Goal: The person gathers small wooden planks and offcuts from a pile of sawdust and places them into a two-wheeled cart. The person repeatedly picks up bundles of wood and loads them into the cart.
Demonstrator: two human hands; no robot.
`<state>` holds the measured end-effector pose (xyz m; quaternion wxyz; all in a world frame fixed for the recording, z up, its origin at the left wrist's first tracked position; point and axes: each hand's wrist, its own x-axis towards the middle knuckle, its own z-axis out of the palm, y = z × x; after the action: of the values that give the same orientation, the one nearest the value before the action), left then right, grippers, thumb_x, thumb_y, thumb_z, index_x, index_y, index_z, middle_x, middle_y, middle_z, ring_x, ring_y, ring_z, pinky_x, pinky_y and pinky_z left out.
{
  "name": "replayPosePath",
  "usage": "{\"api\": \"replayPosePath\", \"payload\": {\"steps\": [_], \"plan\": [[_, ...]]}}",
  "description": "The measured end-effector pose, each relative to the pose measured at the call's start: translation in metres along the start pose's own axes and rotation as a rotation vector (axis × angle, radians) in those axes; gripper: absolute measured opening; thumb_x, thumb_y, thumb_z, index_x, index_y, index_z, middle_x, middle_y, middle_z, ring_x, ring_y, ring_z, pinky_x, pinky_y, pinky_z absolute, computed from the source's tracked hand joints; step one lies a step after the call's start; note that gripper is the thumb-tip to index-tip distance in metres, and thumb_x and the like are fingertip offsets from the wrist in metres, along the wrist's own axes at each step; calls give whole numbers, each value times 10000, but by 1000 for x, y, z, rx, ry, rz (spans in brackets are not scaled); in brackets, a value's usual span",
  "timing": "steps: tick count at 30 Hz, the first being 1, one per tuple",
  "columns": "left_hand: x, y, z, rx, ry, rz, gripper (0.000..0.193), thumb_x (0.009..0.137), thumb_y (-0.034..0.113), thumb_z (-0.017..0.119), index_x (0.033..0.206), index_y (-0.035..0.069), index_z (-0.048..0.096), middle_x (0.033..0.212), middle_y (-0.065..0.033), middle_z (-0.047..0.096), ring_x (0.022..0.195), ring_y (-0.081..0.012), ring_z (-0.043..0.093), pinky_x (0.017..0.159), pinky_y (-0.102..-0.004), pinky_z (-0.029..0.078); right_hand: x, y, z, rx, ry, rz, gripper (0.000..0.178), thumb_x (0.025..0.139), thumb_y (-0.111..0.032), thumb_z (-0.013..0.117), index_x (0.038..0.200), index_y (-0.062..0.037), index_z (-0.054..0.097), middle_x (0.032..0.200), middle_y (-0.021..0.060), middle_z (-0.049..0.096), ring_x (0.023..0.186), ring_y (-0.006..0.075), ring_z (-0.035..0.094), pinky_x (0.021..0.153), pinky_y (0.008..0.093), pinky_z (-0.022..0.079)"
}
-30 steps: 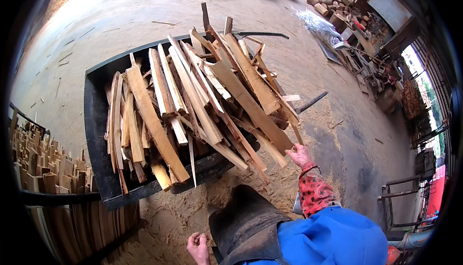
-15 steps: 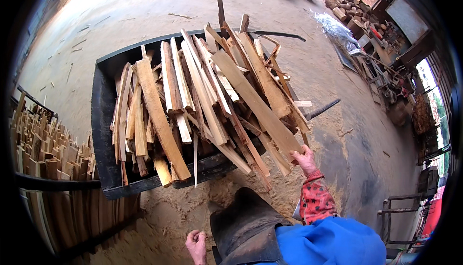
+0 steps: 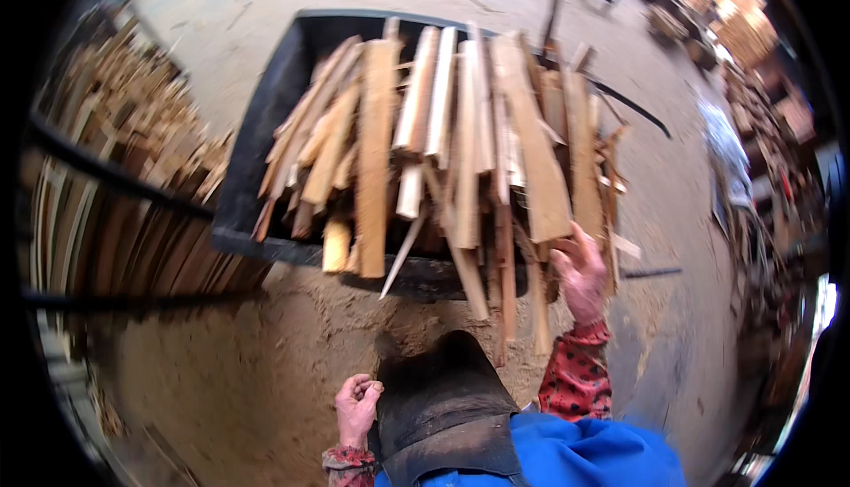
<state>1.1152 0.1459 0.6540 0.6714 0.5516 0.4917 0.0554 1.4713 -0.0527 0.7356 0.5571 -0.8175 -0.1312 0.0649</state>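
Observation:
A black cart (image 3: 257, 146) holds a heap of split wood strips, several jutting past its near edge. On the right of the heap lies a wide, flat wooden board (image 3: 540, 155). My right hand (image 3: 584, 283), in a red patterned sleeve, is at this board's near end, fingers apart and fingertips touching its corner. My left hand (image 3: 356, 412) hangs low beside the dark apron (image 3: 438, 398), fingers curled in with the thumb against them. Nothing shows in it.
A rack (image 3: 124, 190) with dark rails stands at the left, packed with upright strips. Sawdust (image 3: 301, 328) covers the floor before the cart. A dark handle bar (image 3: 642, 111) sticks out at its right. Wood and a pale plastic bundle (image 3: 728, 150) line the far right.
The board has swung straighter and now lies along the heap; my right hand has loosened from its end. My left hand has risen slightly. The view has turned, shifting the cart to the right.

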Motion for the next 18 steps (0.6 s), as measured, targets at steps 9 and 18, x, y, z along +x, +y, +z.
{"api": "replayPosePath", "payload": {"steps": [9,18], "plan": [[-94,-156,-39,167,138,-351,512,764,363,732,1040,-54,620,967,-174,667,902,-223,644,814,-330,510,-2,5,-16,-205,144,-216,330,906,-53,568,1229,6,540,1107,70,563,952,154,553,809,259,465],[-128,-134,-89,-36,-25,-158,438,839,356,673,1048,-22,606,945,-128,666,916,-197,644,767,-296,510,-77,-81,109,55,-253,-301,310,901,6,543,1211,-10,544,780,-43,451,653,42,432,571,182,397]]}}
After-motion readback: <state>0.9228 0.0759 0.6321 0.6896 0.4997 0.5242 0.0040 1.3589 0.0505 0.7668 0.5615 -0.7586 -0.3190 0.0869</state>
